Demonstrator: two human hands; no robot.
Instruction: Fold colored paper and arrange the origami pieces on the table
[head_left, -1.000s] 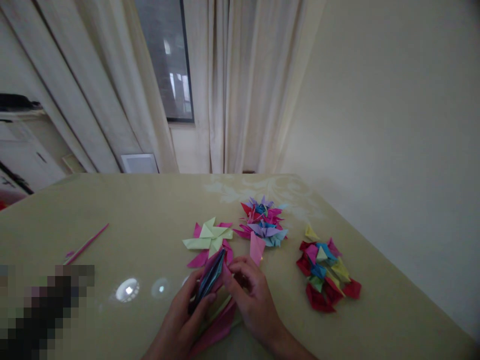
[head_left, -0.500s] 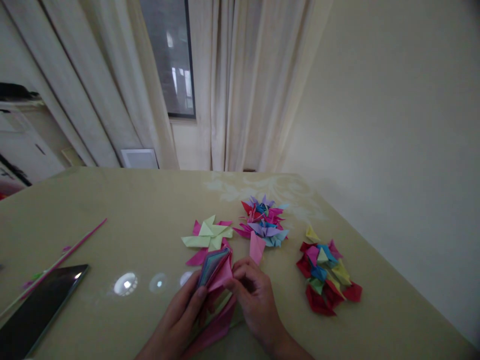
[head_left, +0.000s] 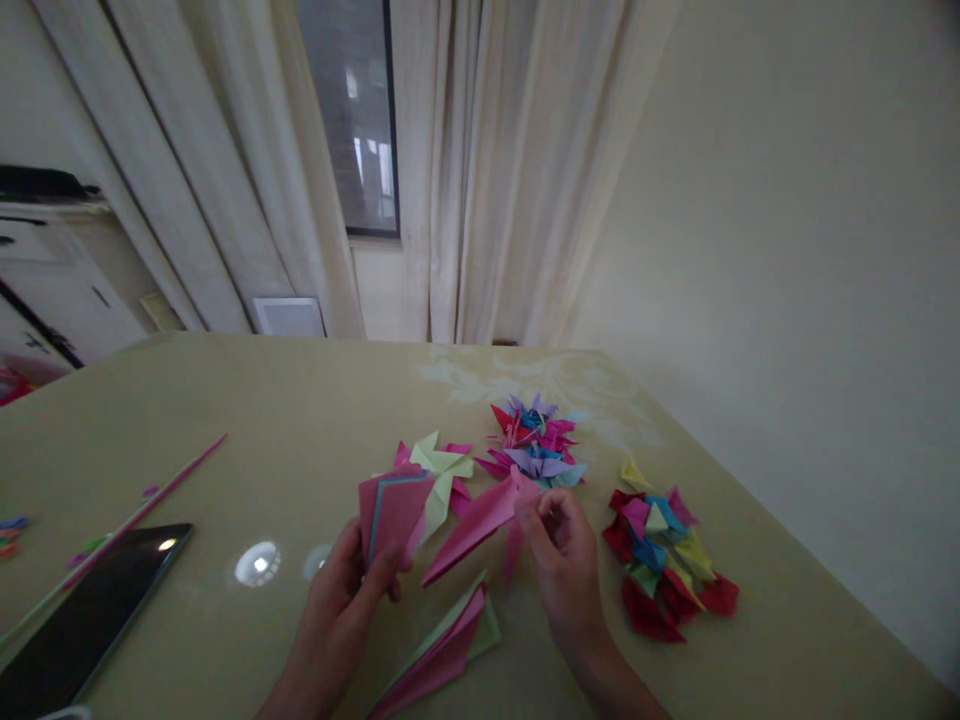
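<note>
My left hand (head_left: 341, 590) is closed on a small stack of coloured paper squares (head_left: 390, 510), pink on top, held upright above the table. My right hand (head_left: 562, 550) pinches the corner of a single pink sheet (head_left: 476, 525) that hangs slanted between the two hands. Below them a folded pink and green paper piece (head_left: 442, 655) lies on the table. Behind the stack sits a green and pink paper pinwheel (head_left: 442, 470).
A pile of purple, blue and pink folded paper pieces (head_left: 536, 445) lies further back. A pile of red, blue and yellow folded pieces (head_left: 664, 560) lies at the right. A dark tablet (head_left: 82, 610) and a pink stick (head_left: 142, 510) lie at the left. The table edge (head_left: 787, 560) runs along the right.
My right hand has pulled one pink sheet out of the stack and moved right with it. My left hand has shifted left with the stack, now turned face-on.
</note>
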